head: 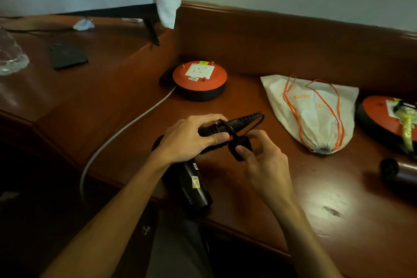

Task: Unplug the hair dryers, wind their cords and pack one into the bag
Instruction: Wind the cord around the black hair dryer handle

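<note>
Slippage looks like the main danger as I watch from beside the desk (316, 198). The left hand (187, 140) is wrapped round the handle of the black hair dryer (187, 184), whose barrel hangs out past the desk's front edge toward the person's lap. The right hand (261, 153) pinches the plug (240, 145) between thumb and fingers, just beside the left, with the black cord (255, 123) already wound along the handle and one loose loop standing off near the far end. If the plug is let go before it is tucked, I judge the turns will spring loose. A slackened left grip could drop the dryer off the edge. The white drawstring bag (313, 108) lies flat and well apart to the right, its mouth drawn closed, so packing will stall there. A second dryer (399, 172) is barely visible at the right edge.
</note>
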`<state>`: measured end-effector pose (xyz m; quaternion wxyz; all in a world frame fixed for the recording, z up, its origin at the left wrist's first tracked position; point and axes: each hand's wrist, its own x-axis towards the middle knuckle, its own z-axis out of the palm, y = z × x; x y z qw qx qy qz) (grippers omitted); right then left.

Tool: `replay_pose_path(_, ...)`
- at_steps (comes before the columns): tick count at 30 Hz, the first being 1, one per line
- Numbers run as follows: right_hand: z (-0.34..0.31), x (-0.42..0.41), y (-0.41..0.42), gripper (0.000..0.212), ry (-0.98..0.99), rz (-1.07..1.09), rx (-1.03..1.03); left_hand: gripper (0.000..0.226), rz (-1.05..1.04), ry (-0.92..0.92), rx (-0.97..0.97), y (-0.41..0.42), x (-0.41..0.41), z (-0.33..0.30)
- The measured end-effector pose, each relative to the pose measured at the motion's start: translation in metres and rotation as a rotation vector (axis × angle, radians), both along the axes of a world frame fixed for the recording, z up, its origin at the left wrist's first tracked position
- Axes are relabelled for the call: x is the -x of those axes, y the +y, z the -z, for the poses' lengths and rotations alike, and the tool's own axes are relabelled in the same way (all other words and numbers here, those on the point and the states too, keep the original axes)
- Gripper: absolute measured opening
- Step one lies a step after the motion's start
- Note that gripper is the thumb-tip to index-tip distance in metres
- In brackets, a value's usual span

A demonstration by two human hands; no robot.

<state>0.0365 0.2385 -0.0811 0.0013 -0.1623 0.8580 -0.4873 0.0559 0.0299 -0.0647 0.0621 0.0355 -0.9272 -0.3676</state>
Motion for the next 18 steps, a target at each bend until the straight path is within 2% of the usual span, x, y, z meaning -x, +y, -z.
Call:
replay_pose_path(4,-0.007,0.004,-0.005,0.023,-0.175,-0.014,0.217,0.031,-0.045,0.061,-0.011,0.002,-0.007,-0.003)
replay_pose_path(7,-0.014,0.007,-0.007,0.022,-0.354,-0.037,0.442,0.038,-0.076,0.097,0.002,0.005,-0.010,-0.001)
replay_pose_path(9,-0.018,0.007,-0.010,0.028,-0.415,-0.022,0.482,0.043,-0.090,0.109,0.076,0.008,-0.010,0.002)
replay_pose_path(12,-0.012,0.011,-0.021,0.035,-0.407,0.067,0.492,0.047,-0.107,0.143,0.145,0.015,-0.008,0.006)
replay_pose_path(18,0.000,0.015,-0.031,0.022,-0.212,0.190,0.553,0.044,-0.148,0.231,0.062,0.019,-0.009,0.005)
